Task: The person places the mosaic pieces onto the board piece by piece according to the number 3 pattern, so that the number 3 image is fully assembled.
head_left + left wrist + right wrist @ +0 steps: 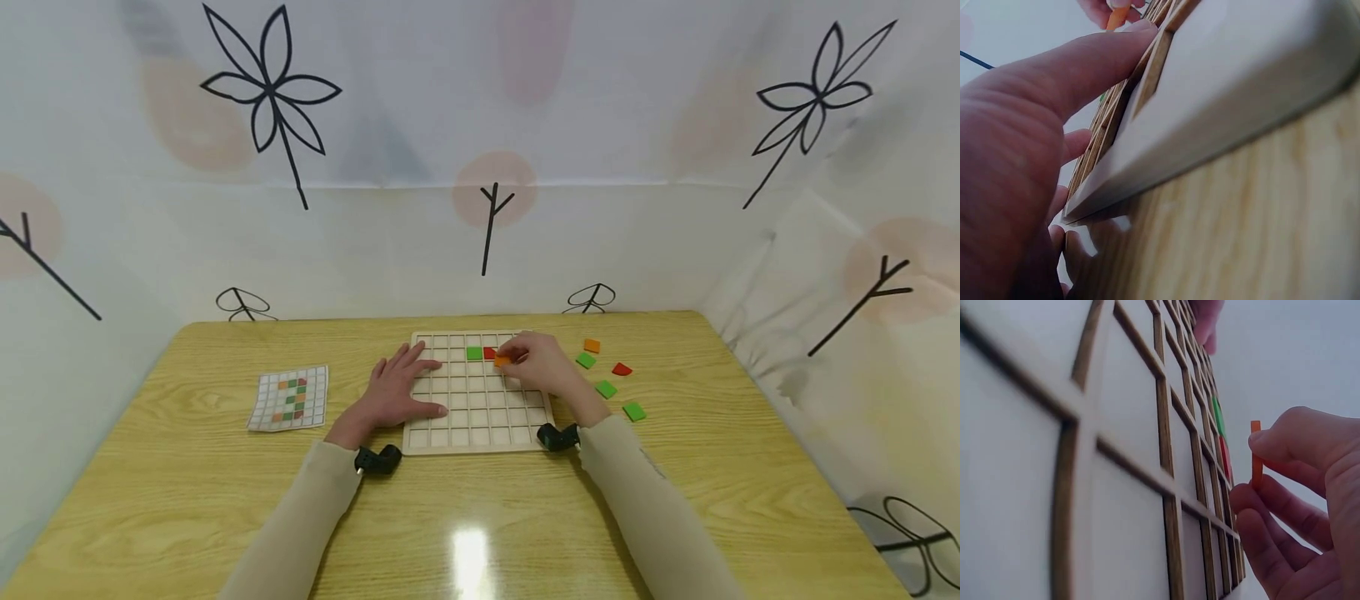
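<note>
A wooden grid board [457, 417] lies in the middle of the table. One green tile [474, 353] and, beside it on the right, a red tile [490, 353] sit in cells of an upper row. My right hand [543, 362] pinches an orange tile [1256, 456] between thumb and fingers, held up over the board just right of the red tile. My left hand [393, 392] rests with spread fingers on the board's left edge; in the left wrist view its thumb [1104, 59] lies across the frame.
Right of the board lie loose tiles: an orange one [592, 345], a red one [622, 369] and several green ones [606, 389]. To the left is a paper card [288, 400] printed with a grid of coloured squares. A patterned cloth [420, 250] hangs behind the table.
</note>
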Demonstrator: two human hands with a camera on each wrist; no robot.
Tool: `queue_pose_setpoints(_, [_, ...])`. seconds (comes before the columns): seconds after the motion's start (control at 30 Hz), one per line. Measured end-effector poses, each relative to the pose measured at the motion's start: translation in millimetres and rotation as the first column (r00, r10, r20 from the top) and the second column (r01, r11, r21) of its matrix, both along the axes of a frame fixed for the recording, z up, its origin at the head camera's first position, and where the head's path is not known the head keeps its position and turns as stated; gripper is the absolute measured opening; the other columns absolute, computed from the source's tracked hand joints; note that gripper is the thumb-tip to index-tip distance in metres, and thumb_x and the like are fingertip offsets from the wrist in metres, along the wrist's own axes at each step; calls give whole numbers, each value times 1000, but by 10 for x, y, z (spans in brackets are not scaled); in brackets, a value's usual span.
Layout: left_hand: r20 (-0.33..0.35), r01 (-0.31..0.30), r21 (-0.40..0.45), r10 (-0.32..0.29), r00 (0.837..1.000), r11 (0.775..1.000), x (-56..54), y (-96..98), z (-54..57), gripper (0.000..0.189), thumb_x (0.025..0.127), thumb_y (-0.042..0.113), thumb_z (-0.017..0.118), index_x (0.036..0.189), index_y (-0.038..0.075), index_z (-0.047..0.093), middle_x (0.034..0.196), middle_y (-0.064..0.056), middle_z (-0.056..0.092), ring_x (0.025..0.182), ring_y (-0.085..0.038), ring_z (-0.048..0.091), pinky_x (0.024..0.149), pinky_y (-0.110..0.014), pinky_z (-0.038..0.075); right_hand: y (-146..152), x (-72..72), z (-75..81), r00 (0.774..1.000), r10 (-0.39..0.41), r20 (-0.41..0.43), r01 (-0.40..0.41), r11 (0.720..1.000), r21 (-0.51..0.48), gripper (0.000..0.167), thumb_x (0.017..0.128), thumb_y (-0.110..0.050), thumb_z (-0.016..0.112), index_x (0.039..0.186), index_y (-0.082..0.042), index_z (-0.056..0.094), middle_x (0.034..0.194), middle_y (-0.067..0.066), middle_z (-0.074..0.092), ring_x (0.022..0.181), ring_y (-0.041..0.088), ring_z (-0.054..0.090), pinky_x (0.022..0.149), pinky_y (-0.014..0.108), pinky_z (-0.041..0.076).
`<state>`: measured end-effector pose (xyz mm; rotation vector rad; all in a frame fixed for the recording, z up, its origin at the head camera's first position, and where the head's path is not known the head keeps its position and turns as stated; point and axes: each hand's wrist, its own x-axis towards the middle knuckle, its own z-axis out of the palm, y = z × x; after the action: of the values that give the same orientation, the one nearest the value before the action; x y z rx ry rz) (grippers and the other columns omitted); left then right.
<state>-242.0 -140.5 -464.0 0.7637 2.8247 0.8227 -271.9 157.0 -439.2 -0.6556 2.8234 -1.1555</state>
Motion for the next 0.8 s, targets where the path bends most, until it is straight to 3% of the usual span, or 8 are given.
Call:
queue_pose_setpoints(0.37, [6,1,20,-1,1000,1000,19,11,45,75,84,51,75,146,16,51,165,-12,15,152,-35,4,114,-65,4,-248,-135,-56,999,-35,9,35,999,-35,16,90,-19,75,103,-11,78,97,0,70,85,15,63,76,34,53])
queue_pose_setpoints(0.8, [7,1,-2,-1,1000,1000,10,12,54,75,84,54,75,146,17,52,165,-12,16,151,-35,5,113,-66,6,-480,-146,-21,999,-32,10,33,998,-58,16,91,-18,75,104,-11,79,102,2,67,87,16,61,75,33,52])
